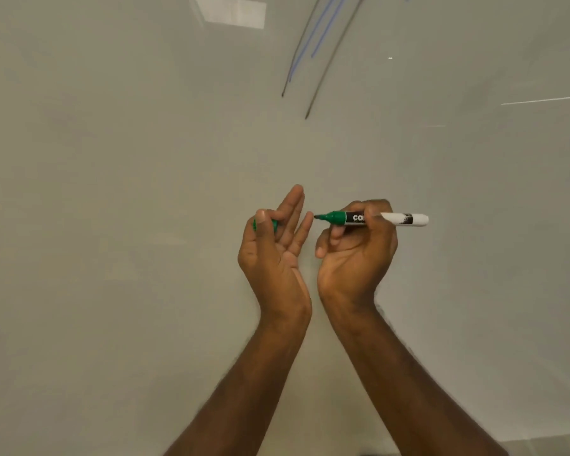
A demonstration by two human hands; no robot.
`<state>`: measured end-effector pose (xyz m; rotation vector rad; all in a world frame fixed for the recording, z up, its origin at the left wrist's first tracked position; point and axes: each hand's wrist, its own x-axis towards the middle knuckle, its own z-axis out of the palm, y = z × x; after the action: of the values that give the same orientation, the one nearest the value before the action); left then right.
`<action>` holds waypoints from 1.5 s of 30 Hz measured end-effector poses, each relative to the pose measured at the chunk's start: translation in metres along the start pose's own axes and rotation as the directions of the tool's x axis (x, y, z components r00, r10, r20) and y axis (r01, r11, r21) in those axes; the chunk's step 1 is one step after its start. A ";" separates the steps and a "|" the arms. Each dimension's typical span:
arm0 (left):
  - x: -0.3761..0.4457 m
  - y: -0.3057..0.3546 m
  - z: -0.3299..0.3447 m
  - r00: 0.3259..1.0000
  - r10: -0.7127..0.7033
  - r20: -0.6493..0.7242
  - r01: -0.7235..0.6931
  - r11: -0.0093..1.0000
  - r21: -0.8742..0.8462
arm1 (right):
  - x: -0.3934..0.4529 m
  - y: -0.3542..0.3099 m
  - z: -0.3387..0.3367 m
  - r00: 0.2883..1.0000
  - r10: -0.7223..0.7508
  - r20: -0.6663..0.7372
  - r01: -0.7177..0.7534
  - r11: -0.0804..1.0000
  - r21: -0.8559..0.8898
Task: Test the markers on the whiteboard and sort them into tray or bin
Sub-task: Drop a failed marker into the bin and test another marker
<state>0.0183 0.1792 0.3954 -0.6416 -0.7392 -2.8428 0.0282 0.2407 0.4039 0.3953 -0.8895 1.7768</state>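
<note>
Green marker (369, 218) uncapped, gripped by R hand (356, 248); L hand (273, 245) thumb pinches green cap (264, 225)

Dim, even indoor light with a warm grey-green cast; the whiteboard (112, 192) reads dull, not white. A bright rectangular glare patch (231, 11) sits top centre, a reflected ceiling light, plus a thin streak of glare (545, 100) at right. Soft shadow hugs the right forearm edge; wide-angle lens bends the drawn lines (313, 51) near the top, focus is fair at centre, soft and compressed toward the edges, slight blur on arm outlines.
</note>
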 end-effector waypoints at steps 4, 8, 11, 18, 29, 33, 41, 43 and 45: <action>0.025 0.012 0.010 0.937 0.297 0.182 -0.330 0.926 0.186 | 0.030 -0.019 0.006 0.996 -0.058 0.073 0.062 0.997 -0.047; 0.046 0.030 0.026 0.763 0.466 0.449 -0.624 0.711 0.324 | 0.064 -0.042 0.025 0.974 -0.125 0.190 0.146 0.984 -0.098; 0.069 0.046 0.042 0.639 0.491 0.592 -0.757 0.538 0.371 | 0.094 -0.058 0.045 0.936 -0.192 0.294 0.241 0.961 -0.138; 0.131 0.094 0.091 0.320 0.489 0.811 -0.913 -0.069 0.402 | 0.163 -0.091 0.093 0.774 -0.395 0.495 0.549 0.808 -0.214; 0.233 0.160 0.146 0.301 0.335 0.893 -0.673 -0.589 0.447 | 0.238 -0.118 0.158 0.669 -0.494 0.555 0.710 0.646 -0.281; 0.251 0.165 0.148 0.324 0.246 0.913 -0.617 -0.677 0.401 | 0.245 -0.114 0.168 0.667 -0.523 0.531 0.738 0.558 -0.379; 0.271 0.162 0.140 0.324 0.238 0.916 -0.609 -0.688 0.395 | 0.266 -0.099 0.171 0.603 -0.637 0.480 0.780 0.345 -0.522; 0.272 0.162 0.139 0.318 0.243 0.916 -0.612 -0.686 0.395 | 0.265 -0.094 0.170 0.586 -0.649 0.486 0.784 0.303 -0.541; 0.272 0.163 0.139 0.318 0.243 0.916 -0.614 -0.684 0.394 | 0.265 -0.089 0.170 0.581 -0.650 0.489 0.783 0.284 -0.553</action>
<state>-0.1378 0.0998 0.6939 -0.6563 -1.4752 -0.2524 -0.0175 0.3074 0.7210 0.3301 -1.2068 0.4177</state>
